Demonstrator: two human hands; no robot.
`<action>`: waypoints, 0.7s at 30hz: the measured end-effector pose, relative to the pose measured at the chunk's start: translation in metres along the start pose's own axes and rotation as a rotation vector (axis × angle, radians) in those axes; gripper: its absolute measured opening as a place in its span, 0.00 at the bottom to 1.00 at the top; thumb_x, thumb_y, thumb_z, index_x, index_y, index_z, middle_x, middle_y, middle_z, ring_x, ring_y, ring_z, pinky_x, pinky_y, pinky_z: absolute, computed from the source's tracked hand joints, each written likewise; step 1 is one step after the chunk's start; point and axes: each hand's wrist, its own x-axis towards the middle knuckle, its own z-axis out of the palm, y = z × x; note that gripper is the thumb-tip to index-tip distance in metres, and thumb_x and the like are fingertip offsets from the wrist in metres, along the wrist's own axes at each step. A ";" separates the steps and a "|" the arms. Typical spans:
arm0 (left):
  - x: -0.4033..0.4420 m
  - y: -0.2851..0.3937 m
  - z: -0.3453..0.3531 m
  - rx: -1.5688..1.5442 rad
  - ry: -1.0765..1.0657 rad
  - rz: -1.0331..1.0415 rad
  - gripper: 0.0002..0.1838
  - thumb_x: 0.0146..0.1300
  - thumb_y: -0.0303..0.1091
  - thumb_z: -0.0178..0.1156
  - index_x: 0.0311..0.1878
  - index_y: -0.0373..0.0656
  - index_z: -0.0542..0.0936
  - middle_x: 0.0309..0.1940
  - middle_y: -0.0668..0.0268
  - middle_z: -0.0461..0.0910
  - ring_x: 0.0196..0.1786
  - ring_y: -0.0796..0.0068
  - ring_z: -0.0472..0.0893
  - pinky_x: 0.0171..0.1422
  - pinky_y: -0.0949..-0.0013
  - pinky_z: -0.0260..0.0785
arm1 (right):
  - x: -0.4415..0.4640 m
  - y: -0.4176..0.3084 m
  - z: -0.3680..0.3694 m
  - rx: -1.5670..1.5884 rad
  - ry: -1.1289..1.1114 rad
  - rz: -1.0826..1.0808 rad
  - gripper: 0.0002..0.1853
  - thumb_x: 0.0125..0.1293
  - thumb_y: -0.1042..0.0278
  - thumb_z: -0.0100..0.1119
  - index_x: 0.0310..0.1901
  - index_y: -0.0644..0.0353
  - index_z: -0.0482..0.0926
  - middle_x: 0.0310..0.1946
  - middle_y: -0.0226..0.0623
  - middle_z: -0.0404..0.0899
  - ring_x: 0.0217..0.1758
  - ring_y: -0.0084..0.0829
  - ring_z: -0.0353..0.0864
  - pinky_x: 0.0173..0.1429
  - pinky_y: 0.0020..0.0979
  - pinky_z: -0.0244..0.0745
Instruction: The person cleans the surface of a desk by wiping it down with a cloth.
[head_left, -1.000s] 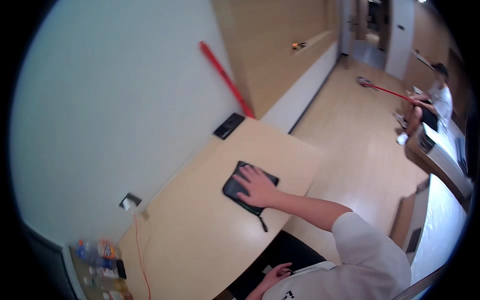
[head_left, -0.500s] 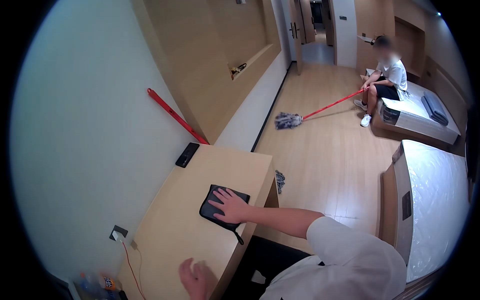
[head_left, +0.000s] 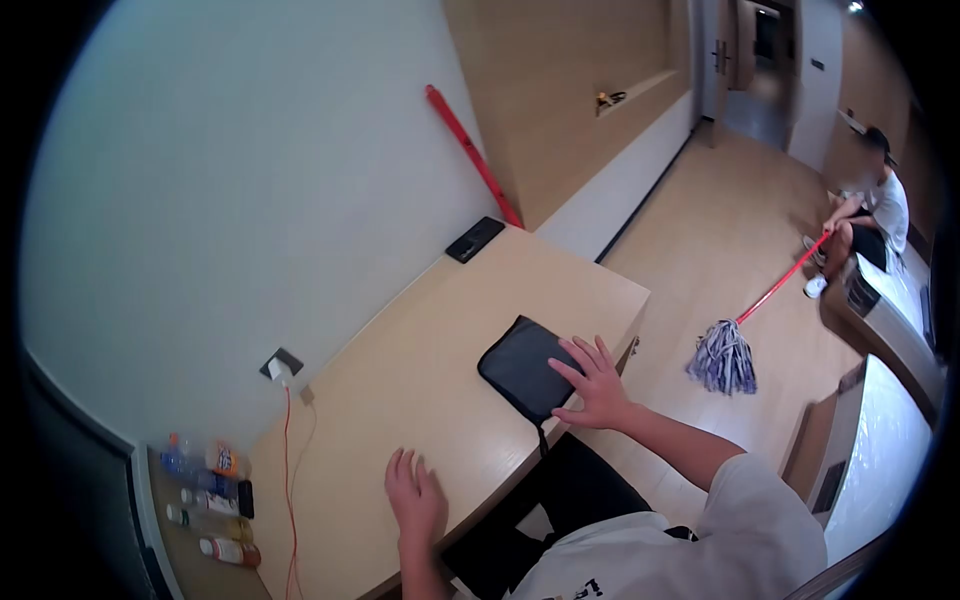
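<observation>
A dark grey zippered pouch with a black edge and a wrist strap lies flat on the wooden desk. Over its right side is my right hand, fingers spread; whether the fingertips touch the pouch I cannot tell. My left hand rests near the desk's front edge, left of the pouch, with its fingers stretched out and nothing held. At the desk's far corner by the wall lies a black phone.
Several bottles stand at the desk's left end. A red cable hangs from a wall plug. A red pole leans on the wall. Beyond, a seated person holds a mop near a plastic-wrapped mattress.
The view has swung left, bringing the bottles into sight. My right hand has shifted from the pouch's middle to its right side. My left hand has come down onto the desk.
</observation>
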 end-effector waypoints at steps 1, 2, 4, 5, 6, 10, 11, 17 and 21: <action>0.009 0.005 0.006 -0.027 -0.002 0.043 0.19 0.76 0.35 0.59 0.64 0.35 0.81 0.69 0.47 0.76 0.73 0.45 0.73 0.79 0.49 0.63 | -0.002 0.001 -0.002 0.017 -0.015 0.003 0.45 0.62 0.32 0.69 0.78 0.42 0.70 0.83 0.44 0.62 0.86 0.50 0.59 0.87 0.65 0.42; 0.021 0.009 0.016 -0.055 -0.004 0.090 0.19 0.76 0.35 0.59 0.63 0.35 0.81 0.68 0.48 0.78 0.72 0.46 0.75 0.79 0.50 0.64 | -0.005 0.001 0.001 0.016 -0.074 -0.043 0.47 0.61 0.29 0.70 0.78 0.44 0.71 0.83 0.43 0.62 0.86 0.51 0.58 0.87 0.65 0.42; 0.042 0.025 0.039 -0.129 -0.067 0.150 0.18 0.77 0.35 0.58 0.63 0.35 0.81 0.66 0.48 0.80 0.71 0.47 0.77 0.78 0.52 0.67 | -0.002 0.007 -0.001 -0.008 -0.150 -0.156 0.49 0.59 0.27 0.70 0.78 0.44 0.71 0.82 0.43 0.62 0.86 0.51 0.58 0.87 0.65 0.43; 0.052 0.032 0.054 -0.245 -0.118 0.137 0.19 0.77 0.35 0.59 0.63 0.35 0.82 0.66 0.47 0.81 0.71 0.45 0.77 0.77 0.50 0.68 | -0.006 0.004 0.003 0.003 -0.202 -0.211 0.50 0.59 0.26 0.70 0.78 0.44 0.71 0.82 0.42 0.62 0.86 0.52 0.58 0.87 0.65 0.43; 0.061 0.038 0.070 -0.246 -0.120 0.195 0.19 0.76 0.35 0.59 0.64 0.35 0.82 0.67 0.47 0.80 0.72 0.44 0.76 0.78 0.50 0.67 | -0.007 0.006 0.008 -0.015 -0.234 -0.209 0.52 0.56 0.24 0.71 0.78 0.44 0.71 0.82 0.42 0.63 0.87 0.52 0.57 0.87 0.64 0.44; 0.078 0.067 0.095 -0.089 -0.300 0.405 0.27 0.79 0.46 0.55 0.73 0.40 0.76 0.78 0.48 0.69 0.83 0.47 0.64 0.86 0.42 0.52 | 0.001 -0.001 0.004 -0.032 -0.297 -0.264 0.41 0.57 0.41 0.77 0.73 0.44 0.77 0.75 0.33 0.74 0.79 0.42 0.70 0.84 0.57 0.58; 0.078 0.068 0.099 -0.036 -0.314 0.419 0.28 0.80 0.48 0.53 0.74 0.40 0.74 0.78 0.48 0.68 0.83 0.48 0.63 0.87 0.41 0.50 | -0.001 0.000 0.008 -0.026 -0.268 -0.307 0.38 0.58 0.45 0.77 0.71 0.45 0.79 0.73 0.32 0.76 0.78 0.42 0.72 0.82 0.56 0.61; 0.043 0.065 0.078 0.104 -0.345 0.436 0.35 0.77 0.57 0.56 0.75 0.40 0.74 0.77 0.50 0.68 0.82 0.46 0.63 0.87 0.37 0.45 | -0.002 -0.015 -0.007 0.051 -0.125 -0.451 0.22 0.55 0.70 0.74 0.54 0.50 0.89 0.58 0.29 0.88 0.63 0.40 0.84 0.63 0.45 0.79; 0.003 0.060 0.051 -0.039 -0.272 0.452 0.34 0.69 0.61 0.65 0.63 0.41 0.79 0.66 0.48 0.73 0.79 0.40 0.65 0.85 0.35 0.49 | 0.007 -0.048 -0.035 0.121 -0.067 -0.440 0.20 0.51 0.75 0.72 0.49 0.57 0.88 0.47 0.35 0.88 0.51 0.40 0.85 0.56 0.43 0.79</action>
